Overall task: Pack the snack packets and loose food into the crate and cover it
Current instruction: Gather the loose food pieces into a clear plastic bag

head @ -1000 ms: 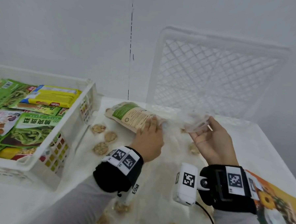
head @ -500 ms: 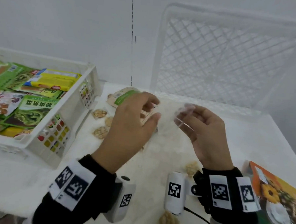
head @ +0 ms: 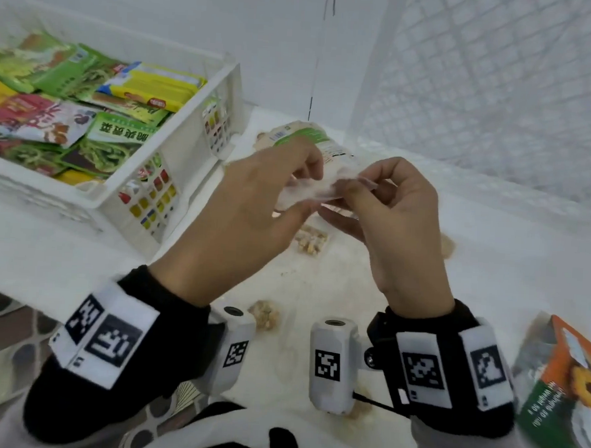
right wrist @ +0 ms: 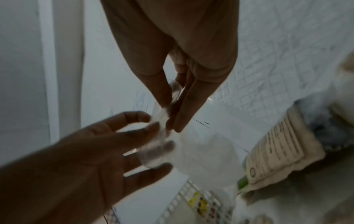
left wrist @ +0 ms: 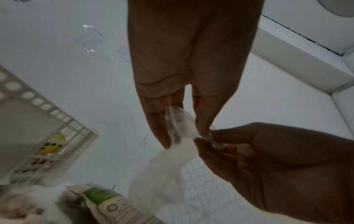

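Both hands, left (head: 254, 201) and right (head: 393, 225), pinch a clear bag (head: 309, 190) between them above the bench (head: 490, 268); the crate (head: 204, 116) lies to the left, nearer the left hand.

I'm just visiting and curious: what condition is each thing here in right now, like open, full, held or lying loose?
Clear plastic bag: held up between both hands, looks empty.
Left hand: pinches the bag.
Right hand: pinches the bag's edge.
White plastic crate: uncovered, holding many snack packets.
White lattice lid: off the crate, standing upright.
Loose brown snack pieces: scattered on the table.
Green-and-beige pouch: lying on the table.
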{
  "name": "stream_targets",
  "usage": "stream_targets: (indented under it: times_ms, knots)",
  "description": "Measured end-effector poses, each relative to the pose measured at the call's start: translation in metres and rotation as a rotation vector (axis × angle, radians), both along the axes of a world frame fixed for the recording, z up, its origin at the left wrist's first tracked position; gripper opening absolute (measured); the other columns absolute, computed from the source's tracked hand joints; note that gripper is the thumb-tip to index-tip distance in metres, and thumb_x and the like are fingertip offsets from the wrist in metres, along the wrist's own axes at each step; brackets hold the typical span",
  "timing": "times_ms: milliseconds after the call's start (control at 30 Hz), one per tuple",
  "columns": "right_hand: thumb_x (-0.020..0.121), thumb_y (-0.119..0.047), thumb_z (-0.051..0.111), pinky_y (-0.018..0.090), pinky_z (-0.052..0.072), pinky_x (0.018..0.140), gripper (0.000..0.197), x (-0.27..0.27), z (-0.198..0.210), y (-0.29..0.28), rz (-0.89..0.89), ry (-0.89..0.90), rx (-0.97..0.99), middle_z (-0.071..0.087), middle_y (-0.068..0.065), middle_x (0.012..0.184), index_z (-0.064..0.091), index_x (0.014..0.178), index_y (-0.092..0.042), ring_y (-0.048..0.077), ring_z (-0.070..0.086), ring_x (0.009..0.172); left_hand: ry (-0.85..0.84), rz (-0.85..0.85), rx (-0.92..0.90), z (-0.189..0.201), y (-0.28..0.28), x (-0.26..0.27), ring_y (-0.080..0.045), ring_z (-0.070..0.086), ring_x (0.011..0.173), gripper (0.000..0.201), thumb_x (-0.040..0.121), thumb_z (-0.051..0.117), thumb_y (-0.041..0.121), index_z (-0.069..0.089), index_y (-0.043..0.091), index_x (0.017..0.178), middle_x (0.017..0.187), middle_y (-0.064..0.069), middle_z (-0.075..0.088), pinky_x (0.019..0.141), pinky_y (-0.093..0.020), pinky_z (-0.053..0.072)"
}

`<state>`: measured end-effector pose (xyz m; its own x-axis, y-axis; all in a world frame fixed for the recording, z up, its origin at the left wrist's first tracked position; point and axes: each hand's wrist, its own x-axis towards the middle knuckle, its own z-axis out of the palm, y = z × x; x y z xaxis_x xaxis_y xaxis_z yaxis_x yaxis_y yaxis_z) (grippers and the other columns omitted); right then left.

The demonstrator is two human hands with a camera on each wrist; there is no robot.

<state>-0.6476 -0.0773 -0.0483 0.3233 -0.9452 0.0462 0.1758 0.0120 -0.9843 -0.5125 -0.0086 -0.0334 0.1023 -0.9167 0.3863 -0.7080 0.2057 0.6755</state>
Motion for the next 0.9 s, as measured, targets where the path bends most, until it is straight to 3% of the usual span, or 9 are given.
stream_targets:
  times_ms: [100, 200, 333, 400, 500, 567, 633, 767, 900]
  knots:
    - [0.086, -0.002, 0.062, 0.037, 0.06, 0.062, 0.022, 0.005, -0.002, 0.001, -0.004, 0.141, -0.092, 0.068, 0.013, 0.07, 0.046, 0.074, -0.011, 0.018, 0.071, 0.061, 0.056, 0.017, 0.026, -0.001, 0.009, 0.012, -0.003, 0.058, 0.098, 0.01, 0.087, 0.061, 0.018, 0.057, 0.024, 0.094, 0.096, 0.013, 0.061, 0.068, -0.026, 0.053]
    - [0.085, -0.008, 0.066, 0.044, 0.06, 0.065, 0.022, 0.005, -0.002, 0.001, 0.049, 0.249, -0.135, 0.069, 0.019, 0.071, 0.047, 0.073, -0.011, 0.019, 0.072, 0.063, 0.036, 0.087, 0.029, -0.009, 0.012, 0.017, -0.003, 0.059, 0.095, 0.017, 0.09, 0.058, 0.014, 0.067, 0.026, 0.098, 0.098, 0.011, 0.064, 0.066, -0.018, 0.054]
    - [0.086, -0.009, 0.066, 0.051, 0.057, 0.068, 0.022, 0.004, -0.003, -0.001, 0.18, 0.296, -0.187, 0.067, 0.029, 0.075, 0.05, 0.078, 0.004, 0.022, 0.072, 0.069, 0.17, 0.197, 0.002, -0.021, 0.013, 0.011, -0.001, 0.061, 0.096, 0.021, 0.089, 0.062, 0.024, 0.065, 0.034, 0.108, 0.101, 0.016, 0.064, 0.068, -0.012, 0.053]
    - [0.085, -0.01, 0.067, 0.052, 0.056, 0.072, 0.02, 0.001, -0.004, -0.001, 0.287, 0.359, -0.229, 0.068, 0.027, 0.079, 0.053, 0.079, 0.004, 0.029, 0.072, 0.076, 0.194, 0.234, 0.001, -0.027, 0.012, 0.01, -0.004, 0.062, 0.095, 0.026, 0.086, 0.065, 0.017, 0.063, 0.036, 0.104, 0.1, 0.014, 0.065, 0.073, -0.02, 0.055]
    - [0.081, -0.025, 0.072, 0.036, 0.057, 0.08, 0.026, -0.018, -0.009, -0.001, 0.458, 0.513, -0.263, 0.068, 0.002, 0.094, 0.058, 0.1, -0.015, 0.017, 0.068, 0.087, 0.164, 0.269, 0.031, -0.034, 0.013, 0.015, -0.007, 0.063, 0.093, 0.043, 0.08, 0.06, -0.003, 0.064, 0.03, 0.108, 0.105, 0.007, 0.065, 0.075, -0.032, 0.056]
    - [0.073, -0.044, 0.072, 0.029, 0.054, 0.085, 0.049, -0.041, -0.015, 0.001, 0.537, 0.678, -0.281, 0.063, -0.011, 0.105, 0.052, 0.115, -0.03, 0.004, 0.064, 0.095, 0.13, 0.263, 0.02, -0.037, 0.016, 0.019, -0.007, 0.062, 0.093, 0.044, 0.08, 0.057, -0.005, 0.065, 0.022, 0.113, 0.11, 0.005, 0.064, 0.075, -0.027, 0.055]
    - [0.07, -0.051, 0.07, 0.028, 0.05, 0.089, 0.053, -0.063, -0.023, 0.012, 0.644, 0.903, -0.376, 0.057, -0.019, 0.111, 0.05, 0.117, -0.041, -0.002, 0.056, 0.101, 0.083, 0.226, 0.019, -0.04, 0.019, 0.022, -0.007, 0.059, 0.095, 0.045, 0.081, 0.055, -0.005, 0.064, 0.017, 0.118, 0.116, 0.007, 0.061, 0.073, -0.013, 0.051]
    - [0.078, -0.043, 0.068, 0.023, 0.039, 0.096, 0.049, -0.092, -0.051, 0.049, 0.931, 1.226, -0.491, 0.036, -0.018, 0.123, 0.046, 0.121, -0.049, 0.0, 0.035, 0.114, -0.019, 0.12, 0.089, -0.044, 0.025, 0.026, -0.001, 0.049, 0.112, 0.051, 0.081, 0.058, -0.006, 0.057, 0.015, 0.127, 0.126, 0.009, 0.05, 0.076, 0.0, 0.045]
    - [0.08, -0.038, 0.065, 0.021, 0.041, 0.086, 0.041, -0.1, -0.069, 0.071, 0.856, 1.331, -0.594, 0.031, -0.014, 0.122, 0.048, 0.117, -0.043, 0.005, 0.033, 0.108, -0.093, 0.015, 0.141, -0.051, 0.027, 0.019, -0.009, 0.049, 0.121, 0.052, 0.08, 0.06, -0.008, 0.055, 0.009, 0.129, 0.129, 0.002, 0.052, 0.082, -0.001, 0.042]
